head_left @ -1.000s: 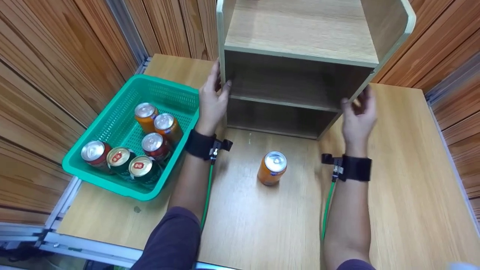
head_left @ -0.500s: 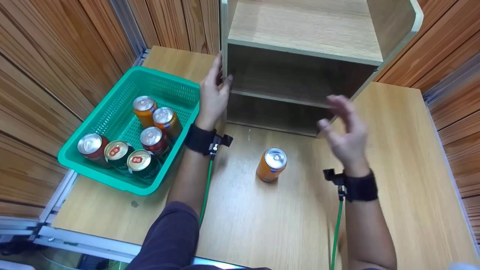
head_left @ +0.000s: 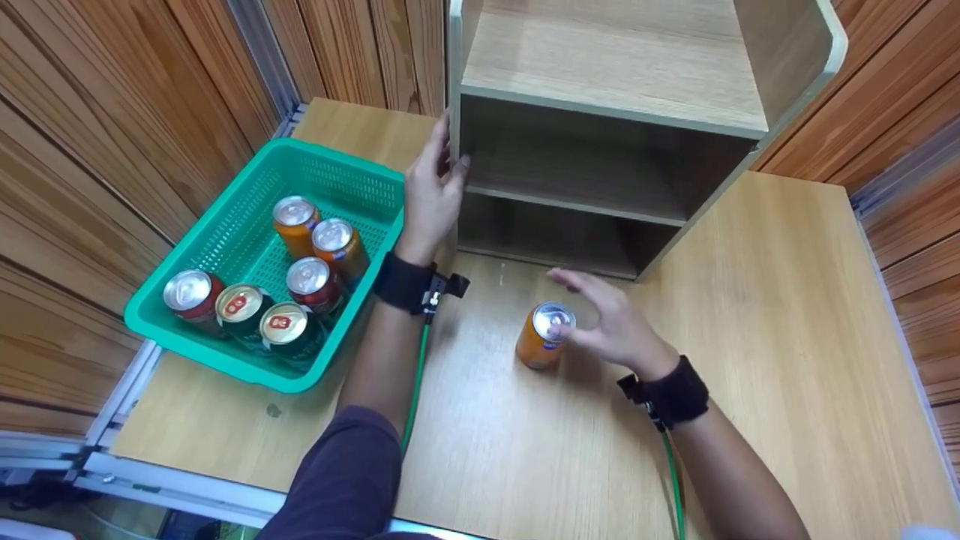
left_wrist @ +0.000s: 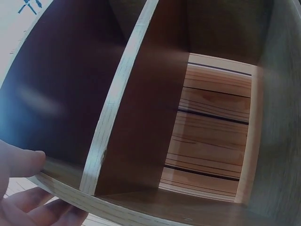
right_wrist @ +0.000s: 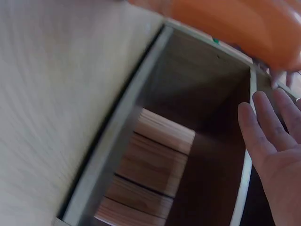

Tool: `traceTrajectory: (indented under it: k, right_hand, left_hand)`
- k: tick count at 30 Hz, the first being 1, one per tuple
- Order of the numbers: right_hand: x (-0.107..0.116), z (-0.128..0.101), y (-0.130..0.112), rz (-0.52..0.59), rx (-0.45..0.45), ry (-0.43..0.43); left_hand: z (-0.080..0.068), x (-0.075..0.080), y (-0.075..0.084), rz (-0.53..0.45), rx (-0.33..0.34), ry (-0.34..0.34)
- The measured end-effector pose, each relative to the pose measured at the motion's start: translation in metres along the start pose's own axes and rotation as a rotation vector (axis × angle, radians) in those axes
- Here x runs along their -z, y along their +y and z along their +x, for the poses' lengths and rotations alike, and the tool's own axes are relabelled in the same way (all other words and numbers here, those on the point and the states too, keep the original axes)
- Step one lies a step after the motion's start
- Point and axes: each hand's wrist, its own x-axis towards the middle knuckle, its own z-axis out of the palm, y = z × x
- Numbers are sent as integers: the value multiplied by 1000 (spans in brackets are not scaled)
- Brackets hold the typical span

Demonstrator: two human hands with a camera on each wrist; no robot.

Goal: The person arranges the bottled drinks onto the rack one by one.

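Observation:
My left hand (head_left: 433, 199) grips the left side panel of a wooden shelf unit (head_left: 615, 64), thumb at the front edge and fingers along the outer face. In the left wrist view, the thumb (left_wrist: 26, 162) and fingers lie on either side of that panel. An orange drink can (head_left: 535, 349) stands upright on the table in front of the shelf. Right beside it is my right hand (head_left: 613, 330), fingers extended and thumb apart, the thumb overlapping the can's top in the head view. Across the top of the right wrist view the can's orange side (right_wrist: 230, 26) shows blurred.
A green plastic basket (head_left: 202, 365) sits on the table at the left, holding several cans in orange, dark red and dark green. Wood-plank walls (head_left: 97, 112) close in the back and sides. Green cables (head_left: 418, 382) run from both wrist straps.
My right hand has let go of the shelf's right side and moved left and toward me, to the orange can. The left hand stays on the left panel.

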Motion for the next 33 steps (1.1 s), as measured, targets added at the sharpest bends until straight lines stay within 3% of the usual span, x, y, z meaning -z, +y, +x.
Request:
traceTrajectory:
  k: [2, 4, 9, 12, 17, 26, 33]
  right_hand:
    - [-6, -4, 0, -5, -26, -46]
    - [-11, -7, -1, -1, -40, -90]
    - [-22, -10, -1, -32, -54, -167]
    - [-25, -9, -1, -83, -39, -180]
    - [-24, -5, -1, -116, 27, -147]
    - [-14, 2, -1, -51, 49, -72]
    - [33, 49, -44, 4, 191, 58]
  left_hand:
    - [-1, 2, 10, -4, 16, -4]
    - [-1, 2, 9, 0, 17, -2]
    - [1, -5, -16, 4, -7, 6]
    - [1, -5, -17, 4, -6, 9]
    - [0, -4, -15, 18, -11, 16]
    - [-4, -6, -16, 26, 6, 23]
    - [-4, -2, -18, -2, 10, 18]
